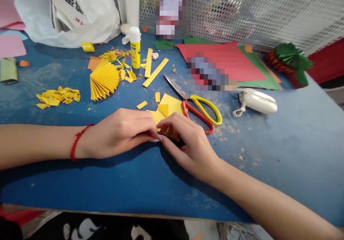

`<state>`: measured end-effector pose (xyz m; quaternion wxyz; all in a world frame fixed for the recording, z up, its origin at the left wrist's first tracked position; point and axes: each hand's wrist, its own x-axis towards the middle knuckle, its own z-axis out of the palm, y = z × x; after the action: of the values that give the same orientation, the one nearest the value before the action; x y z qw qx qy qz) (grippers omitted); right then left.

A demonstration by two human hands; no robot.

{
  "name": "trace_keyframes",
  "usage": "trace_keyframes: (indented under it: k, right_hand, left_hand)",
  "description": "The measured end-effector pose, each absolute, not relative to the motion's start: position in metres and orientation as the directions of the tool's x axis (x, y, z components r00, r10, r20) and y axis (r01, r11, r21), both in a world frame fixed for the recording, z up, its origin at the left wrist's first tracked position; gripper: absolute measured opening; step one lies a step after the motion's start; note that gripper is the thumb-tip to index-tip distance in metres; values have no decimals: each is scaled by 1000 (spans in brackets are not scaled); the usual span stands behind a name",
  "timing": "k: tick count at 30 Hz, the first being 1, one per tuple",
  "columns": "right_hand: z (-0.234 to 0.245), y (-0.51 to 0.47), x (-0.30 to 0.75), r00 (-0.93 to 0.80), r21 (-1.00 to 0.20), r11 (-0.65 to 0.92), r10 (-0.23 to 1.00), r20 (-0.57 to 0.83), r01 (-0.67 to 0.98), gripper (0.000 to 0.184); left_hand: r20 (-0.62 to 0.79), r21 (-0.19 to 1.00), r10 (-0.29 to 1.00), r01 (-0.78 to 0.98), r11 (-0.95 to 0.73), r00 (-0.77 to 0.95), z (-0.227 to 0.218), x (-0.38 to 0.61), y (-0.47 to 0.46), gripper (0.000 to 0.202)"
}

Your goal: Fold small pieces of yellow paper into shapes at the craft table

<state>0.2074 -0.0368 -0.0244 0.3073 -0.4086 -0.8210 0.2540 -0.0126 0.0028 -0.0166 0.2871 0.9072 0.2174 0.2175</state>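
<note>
My left hand (119,132) and my right hand (185,141) meet at the middle of the blue table (282,154). Both pinch a piece of yellow paper (168,108), fingertips pressed together on its folded near edge. Most of the fold is hidden under the fingers. A red cord bracelet (77,141) circles my left wrist. Scissors (195,105) with yellow and red handles lie just beyond my right hand, blades pointing to the far left.
A pleated yellow paper fan (103,80), yellow strips (154,71) and scraps (57,96) lie at the left rear. A glue stick (135,48) stands upright. Red and green sheets (228,62), a white tape dispenser (258,102), a white plastic bag (70,10) and mesh screen sit behind.
</note>
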Motion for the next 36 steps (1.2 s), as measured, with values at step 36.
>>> trace_keyframes:
  k: [36]
  right_hand:
    - [-21, -36, 211, -526, -866, 398, 827, 195, 304, 12]
  left_hand:
    - [182, 859, 596, 169, -484, 782, -14, -8, 12, 13]
